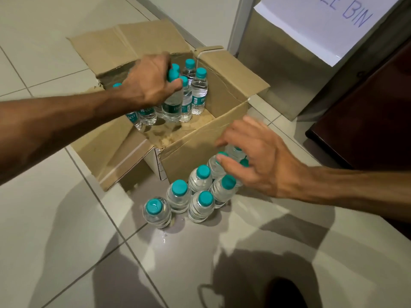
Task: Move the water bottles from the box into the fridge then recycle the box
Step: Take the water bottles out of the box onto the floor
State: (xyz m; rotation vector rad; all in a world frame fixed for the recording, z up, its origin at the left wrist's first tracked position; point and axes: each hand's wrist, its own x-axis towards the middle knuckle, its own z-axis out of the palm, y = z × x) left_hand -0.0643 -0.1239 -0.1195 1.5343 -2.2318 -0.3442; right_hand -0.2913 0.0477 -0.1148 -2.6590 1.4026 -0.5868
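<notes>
An open cardboard box sits on the tiled floor with several small clear water bottles with teal caps standing inside. My left hand reaches into the box and grips one bottle by its neck. Outside, in front of the box, several more bottles stand in a cluster on the floor. My right hand hovers over the far end of that cluster, fingers spread and loosely bent, fingertips at the cap of a bottle; no grip shows.
A larger cardboard bin with a white paper sign stands behind the box at the right. Dark wooden furniture stands at the far right. A little water lies on the floor tiles near the front bottles.
</notes>
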